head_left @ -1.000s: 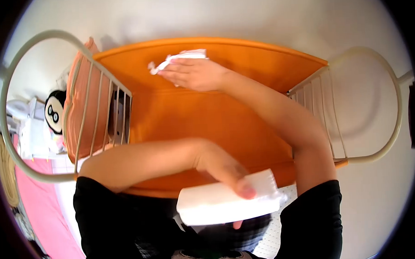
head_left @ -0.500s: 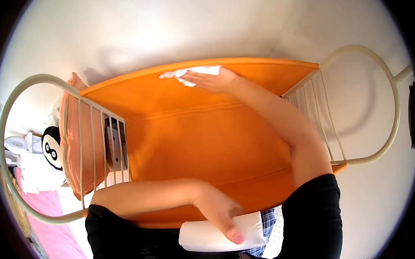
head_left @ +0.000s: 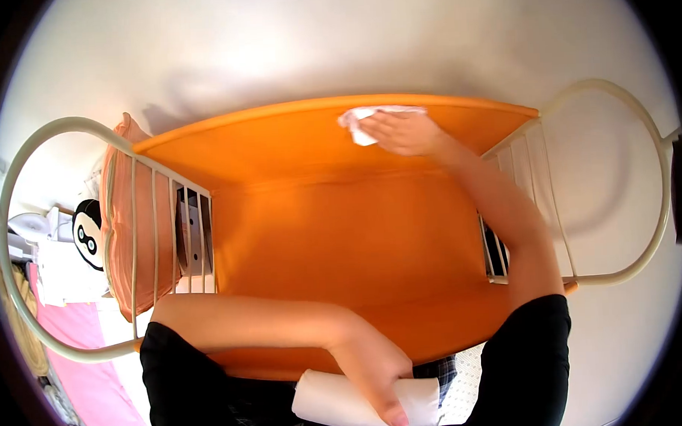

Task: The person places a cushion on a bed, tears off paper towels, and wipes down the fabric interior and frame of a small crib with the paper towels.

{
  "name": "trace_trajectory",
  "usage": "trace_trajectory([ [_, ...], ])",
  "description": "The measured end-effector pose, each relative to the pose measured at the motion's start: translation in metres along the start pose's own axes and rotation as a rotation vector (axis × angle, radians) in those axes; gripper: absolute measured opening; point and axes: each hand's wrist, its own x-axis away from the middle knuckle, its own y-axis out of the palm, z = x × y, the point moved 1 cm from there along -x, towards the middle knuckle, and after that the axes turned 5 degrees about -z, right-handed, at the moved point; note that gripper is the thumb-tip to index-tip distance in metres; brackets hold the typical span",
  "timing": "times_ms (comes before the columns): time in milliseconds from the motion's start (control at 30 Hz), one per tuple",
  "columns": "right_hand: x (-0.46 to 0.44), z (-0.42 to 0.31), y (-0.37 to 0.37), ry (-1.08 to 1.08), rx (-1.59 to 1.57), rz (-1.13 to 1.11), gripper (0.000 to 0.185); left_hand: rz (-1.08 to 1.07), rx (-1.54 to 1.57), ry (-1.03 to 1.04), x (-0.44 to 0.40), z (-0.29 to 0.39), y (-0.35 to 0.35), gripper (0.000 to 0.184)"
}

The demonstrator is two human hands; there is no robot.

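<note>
My right hand (head_left: 406, 132) reaches to the far side of an orange fabric sling (head_left: 342, 235). Its fingers lie over a crumpled white paper towel (head_left: 364, 129), pressed on the fabric just below the far rim. Close to my body, my left hand (head_left: 381, 380) is wrapped round a white paper towel roll (head_left: 325, 401). The thumb shows on the near side of the roll; the other fingers are mostly hidden behind it. The sling hangs between two cream metal end frames, a left frame (head_left: 67, 121) and a right frame (head_left: 666, 179), both with thin bars.
A peach cushion (head_left: 124, 235) leans outside the left bars, beside a black-and-white plush toy (head_left: 88, 235). Behind those bars stands a dark-and-white box (head_left: 195, 233). Pink cloth (head_left: 74, 327) lies at lower left. A pale wall (head_left: 312, 41) rises behind the sling.
My right hand has slid the paper towel rightward along the far panel. My left hand and the roll have shifted slightly down, still together.
</note>
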Motion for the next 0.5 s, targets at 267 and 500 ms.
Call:
trace_trajectory([
  [267, -0.133, -0.083, 0.078, -0.008, 0.076, -0.098, 0.049, -0.020, 0.024, 0.082, 0.004, 0.001, -0.004, 0.062],
  [500, -0.081, -0.055, 0.072, -0.085, 0.316, -0.180, 0.054, -0.020, -0.002, 0.230, 0.008, 0.003, 0.003, 0.063],
])
